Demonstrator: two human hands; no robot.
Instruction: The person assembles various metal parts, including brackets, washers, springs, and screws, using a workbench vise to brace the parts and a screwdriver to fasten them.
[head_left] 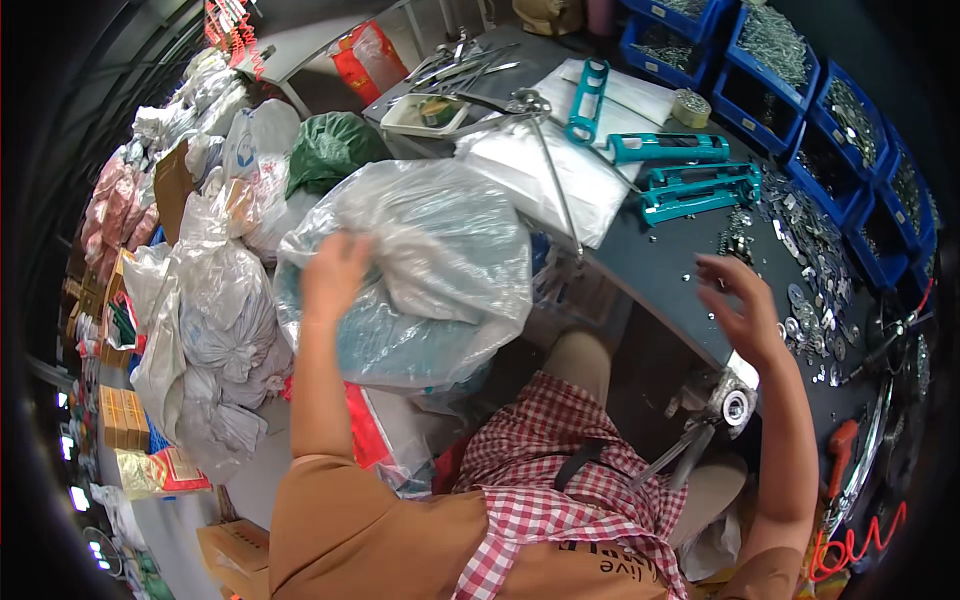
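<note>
At your left, pale sacks (225, 315) crowd against the clear bag (430, 262), which bulges with teal contents in front of you, beside the table (655, 270). Your left hand (338, 270) lies on it near the gathered plastic; you can't tell whether those fingers pinch it or just press. Teal frames (668, 148) rest on the table. Your right hand (745, 305) hangs over the edge, fingers loosely curled and parted, holding nothing, near small metal parts (797, 325). The step seems to be handling the bag; moving it calls for a firm left grip.
</note>
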